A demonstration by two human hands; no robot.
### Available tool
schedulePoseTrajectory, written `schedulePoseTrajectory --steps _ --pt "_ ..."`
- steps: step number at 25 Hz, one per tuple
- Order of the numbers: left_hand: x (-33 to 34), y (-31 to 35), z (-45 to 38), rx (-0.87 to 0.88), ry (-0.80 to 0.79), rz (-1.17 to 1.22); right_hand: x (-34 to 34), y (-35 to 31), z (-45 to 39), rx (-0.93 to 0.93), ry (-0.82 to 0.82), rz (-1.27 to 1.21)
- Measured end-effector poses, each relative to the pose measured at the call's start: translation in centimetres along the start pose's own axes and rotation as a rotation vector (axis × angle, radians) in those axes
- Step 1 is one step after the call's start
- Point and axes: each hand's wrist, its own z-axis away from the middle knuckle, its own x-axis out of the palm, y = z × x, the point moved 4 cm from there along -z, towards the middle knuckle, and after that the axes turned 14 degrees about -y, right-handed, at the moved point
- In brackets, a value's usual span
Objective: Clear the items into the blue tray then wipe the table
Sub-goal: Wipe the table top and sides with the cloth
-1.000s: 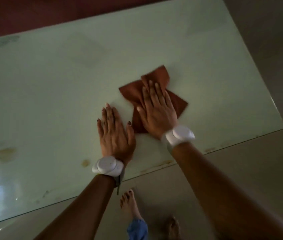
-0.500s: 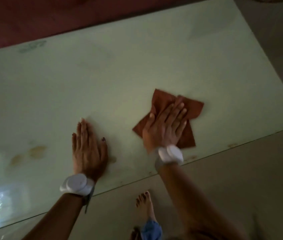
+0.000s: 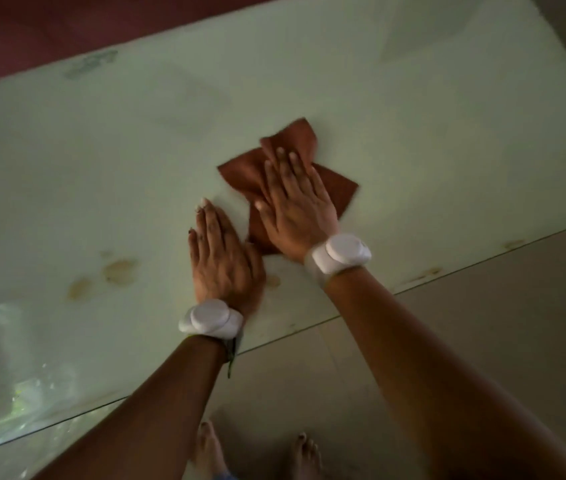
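Note:
A brown cloth [image 3: 335,188] lies crumpled on the pale green glass table [image 3: 101,168], near its front edge. My right hand [image 3: 297,206] presses flat on the cloth, fingers together and pointing away from me. My left hand [image 3: 222,258] rests flat on the bare glass just left of the cloth, its thumb side touching the cloth's near corner. Both wrists carry white bands. No blue tray is in view.
Brownish stains [image 3: 119,271] mark the glass left of my left hand, and smaller ones [image 3: 513,243] sit along the front edge at right. The table's front edge [image 3: 413,289] runs diagonally. My bare feet [image 3: 209,452] stand on the tan floor below. A dark red surface [image 3: 32,26] lies beyond the table.
My right hand has swept the cloth back leftwards and away from the front edge, fingers swinging from right-pointing to forward. The left hand now lies close beside it again.

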Motion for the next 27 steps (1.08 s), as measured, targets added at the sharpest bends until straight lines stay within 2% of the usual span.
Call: schedulePoseTrajectory --steps 2,5,8,11,13,16,20,24,25,27 --pt "-0.2 0.0 0.1 0.0 0.006 0.02 0.7 1.4 3.7 0.217 0.066 -0.025" --pt "-0.4 0.2 0.0 0.012 -0.023 0.105 1.7 1.3 8.5 0.57 0.059 -0.132" --pt "-1.8 -0.8 1.0 0.117 -0.05 0.306 2.7 -2.9 11.6 0.722 0.114 -0.191" --pt "-3.8 -6.4 4.4 0.171 0.012 0.297 3.5 -8.4 11.4 0.696 0.107 -0.182" --pt "-4.3 -11.8 6.9 0.11 0.064 0.192 3.5 -10.1 9.1 0.701 0.109 -0.189" --pt "-4.2 -18.2 9.0 -0.025 0.043 0.113 3.4 -11.7 3.7 0.672 0.181 -0.185" --pt "-3.8 -19.1 9.0 -0.051 -0.023 0.069 3.1 -15.3 -0.9 0.394 0.077 -0.113" --pt "-4.0 -18.7 9.0 -0.049 -0.039 0.064 3.1 -17.4 1.4 -0.002 -0.003 0.026" --pt "-4.0 -18.7 9.0 -0.052 -0.042 0.064 3.3 -16.8 2.9 -0.04 -0.007 0.054" --pt "-4.0 -18.6 8.8 -0.057 -0.042 0.067 3.5 -14.5 5.8 0.064 0.021 0.06"
